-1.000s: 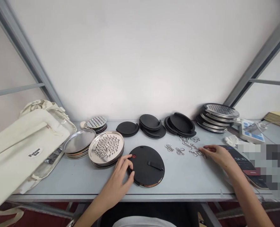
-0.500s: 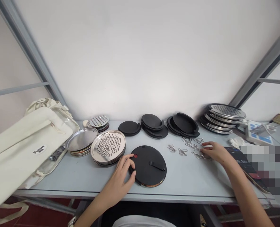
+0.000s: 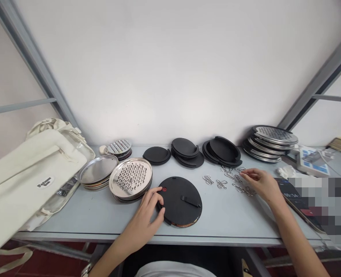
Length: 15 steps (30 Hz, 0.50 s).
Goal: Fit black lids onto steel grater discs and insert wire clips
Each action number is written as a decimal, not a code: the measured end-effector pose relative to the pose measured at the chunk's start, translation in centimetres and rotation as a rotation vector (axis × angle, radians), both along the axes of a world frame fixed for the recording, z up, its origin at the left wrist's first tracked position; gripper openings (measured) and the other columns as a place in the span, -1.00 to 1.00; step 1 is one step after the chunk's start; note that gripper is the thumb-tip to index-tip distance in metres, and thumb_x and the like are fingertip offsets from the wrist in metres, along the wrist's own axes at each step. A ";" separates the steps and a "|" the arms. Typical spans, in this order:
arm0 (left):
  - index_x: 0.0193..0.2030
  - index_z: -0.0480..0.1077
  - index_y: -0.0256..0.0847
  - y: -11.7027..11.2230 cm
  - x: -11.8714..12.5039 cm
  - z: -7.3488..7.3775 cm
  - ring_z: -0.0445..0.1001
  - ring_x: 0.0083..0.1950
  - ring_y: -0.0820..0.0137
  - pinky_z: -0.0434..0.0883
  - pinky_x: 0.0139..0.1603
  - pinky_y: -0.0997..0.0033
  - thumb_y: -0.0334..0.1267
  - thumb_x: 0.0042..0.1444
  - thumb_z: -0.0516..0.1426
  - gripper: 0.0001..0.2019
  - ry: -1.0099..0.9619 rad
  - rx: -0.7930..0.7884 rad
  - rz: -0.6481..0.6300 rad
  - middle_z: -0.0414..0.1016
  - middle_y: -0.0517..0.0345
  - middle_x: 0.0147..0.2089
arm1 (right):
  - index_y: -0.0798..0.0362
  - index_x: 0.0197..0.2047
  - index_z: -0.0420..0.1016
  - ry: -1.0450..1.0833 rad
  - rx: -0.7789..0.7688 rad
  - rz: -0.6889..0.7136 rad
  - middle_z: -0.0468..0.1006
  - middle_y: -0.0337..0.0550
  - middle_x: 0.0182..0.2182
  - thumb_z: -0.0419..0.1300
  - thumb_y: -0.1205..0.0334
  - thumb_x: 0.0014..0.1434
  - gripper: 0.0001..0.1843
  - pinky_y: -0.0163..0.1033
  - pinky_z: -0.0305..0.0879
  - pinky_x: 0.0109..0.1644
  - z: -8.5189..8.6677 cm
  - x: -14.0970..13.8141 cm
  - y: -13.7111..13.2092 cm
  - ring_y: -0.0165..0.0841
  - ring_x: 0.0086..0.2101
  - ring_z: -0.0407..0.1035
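A black round disc (image 3: 184, 215) lies face down near the table's front edge, with a short bar and a small red spot on it. My left hand (image 3: 144, 219) curls its fingers and thumb against the disc's left edge, gripping it. Several bent wire clips (image 3: 221, 184) are scattered to the right of the disc. Over their right end, my right hand (image 3: 259, 184) has thumb and index finger pinched together at one of the clips; its fingertips partly hide the contact. Left of the disc stands a stack of round metal grater plates (image 3: 132, 175).
Plain metal discs (image 3: 98, 169) and smaller graters (image 3: 118, 146) stand at left, beside a cream bag (image 3: 34, 173). Black round holders (image 3: 184, 147) line the wall. Assembled graters (image 3: 274, 136) are stacked back right. A phone (image 3: 297, 204) lies right of my right arm.
My right hand has shifted slightly left and its fingers have closed to a pinch at the clips. My left hand stays at the disc. The view has moved slightly.
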<state>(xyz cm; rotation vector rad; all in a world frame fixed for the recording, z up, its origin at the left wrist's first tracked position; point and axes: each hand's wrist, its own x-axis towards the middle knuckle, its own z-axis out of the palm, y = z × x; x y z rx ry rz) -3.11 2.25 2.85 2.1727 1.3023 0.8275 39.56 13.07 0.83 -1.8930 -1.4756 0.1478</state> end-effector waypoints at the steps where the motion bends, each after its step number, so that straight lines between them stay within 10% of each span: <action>1: -0.14 0.19 -0.09 0.0 0.0 0.0 0.09 0.34 0.27 0.17 0.28 0.18 -0.39 0.25 -0.04 -0.88 0.000 -0.002 0.000 0.17 0.04 0.19 | 0.07 -0.34 0.57 0.004 -0.010 0.018 0.60 0.00 -0.39 0.17 -0.05 -0.02 -0.64 -0.20 0.27 -0.33 0.0 -0.1 -0.1 -0.20 -0.42 0.50; 15: -0.13 0.20 -0.09 0.0 0.1 0.1 0.11 0.33 0.26 0.21 0.26 0.17 -0.38 0.25 -0.04 -0.89 0.009 0.019 0.003 0.20 0.03 0.17 | 0.05 -0.30 0.57 -0.004 0.108 0.030 0.54 -0.01 -0.37 0.08 0.02 0.04 -0.66 0.03 0.33 -0.19 -0.2 0.0 -0.4 -0.11 -0.37 0.47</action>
